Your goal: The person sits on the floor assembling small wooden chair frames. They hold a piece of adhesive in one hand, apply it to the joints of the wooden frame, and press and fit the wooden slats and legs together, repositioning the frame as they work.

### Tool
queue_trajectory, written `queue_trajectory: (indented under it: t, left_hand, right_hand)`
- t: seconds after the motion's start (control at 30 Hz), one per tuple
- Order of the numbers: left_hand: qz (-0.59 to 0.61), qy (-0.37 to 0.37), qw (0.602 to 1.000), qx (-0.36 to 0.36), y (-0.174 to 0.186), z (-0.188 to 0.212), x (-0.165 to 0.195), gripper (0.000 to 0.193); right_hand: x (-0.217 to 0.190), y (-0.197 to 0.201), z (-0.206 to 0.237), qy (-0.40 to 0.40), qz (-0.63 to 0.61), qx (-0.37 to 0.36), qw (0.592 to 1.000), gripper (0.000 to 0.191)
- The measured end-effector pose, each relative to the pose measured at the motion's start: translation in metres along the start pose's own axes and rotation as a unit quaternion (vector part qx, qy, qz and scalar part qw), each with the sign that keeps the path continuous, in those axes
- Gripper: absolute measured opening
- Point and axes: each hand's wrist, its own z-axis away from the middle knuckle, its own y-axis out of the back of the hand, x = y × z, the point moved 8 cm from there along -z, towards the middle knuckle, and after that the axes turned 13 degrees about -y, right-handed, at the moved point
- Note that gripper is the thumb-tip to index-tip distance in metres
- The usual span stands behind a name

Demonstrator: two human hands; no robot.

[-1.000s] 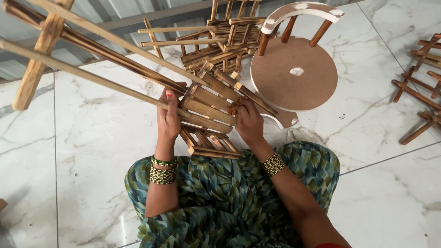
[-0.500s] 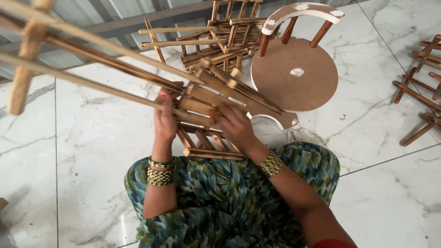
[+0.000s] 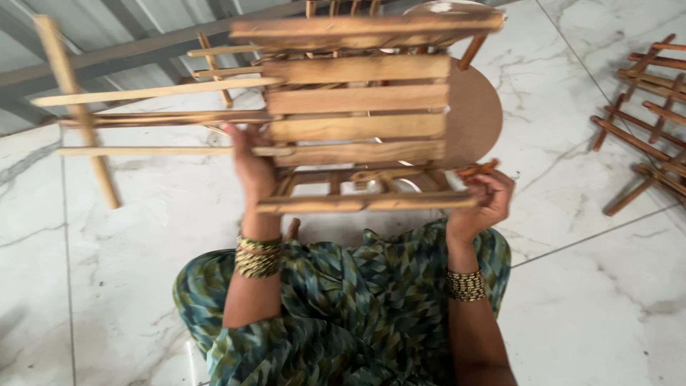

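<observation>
I hold a small slatted wooden chair frame (image 3: 357, 107) lifted in front of me, its slats running level and its long legs sticking out to the left. My left hand (image 3: 251, 168) grips the frame at its left side, near the lower rail. My right hand (image 3: 482, 204) grips the lower right corner of the same frame. Both wrists carry gold and green bangles. The frame is blurred from motion. My lap, in green patterned cloth (image 3: 343, 307), lies below it.
A round brown wooden seat (image 3: 475, 114) stands behind the frame on the white marble floor (image 3: 586, 286). More wooden frame pieces (image 3: 650, 114) lie at the right edge. Corrugated grey sheeting (image 3: 107, 43) runs along the back left.
The frame has swung round from a slant to level and come up closer to the camera. My right hand has shifted from the frame's middle to its lower right corner.
</observation>
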Motion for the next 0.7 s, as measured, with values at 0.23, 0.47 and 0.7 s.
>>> queue_trajectory:
  t: [0.23,0.47,0.7]
  left_hand:
    - [0.086,0.058,0.994,0.042,-0.07,0.042,-0.147,0.069]
    - [0.046,0.096,0.991,0.076,-0.103,0.062,-0.198,0.082]
    - [0.055,0.224,0.971,0.059,-0.132,0.051,-0.222,0.092]
  right_hand:
    - [0.097,0.072,0.003,-0.221,-0.144,0.203,0.943,0.006]
    - [0.083,0.036,0.013,-0.17,-0.073,0.12,0.975,0.003]
    - [0.051,-0.029,0.013,-0.094,-0.005,-0.011,0.996,0.004]
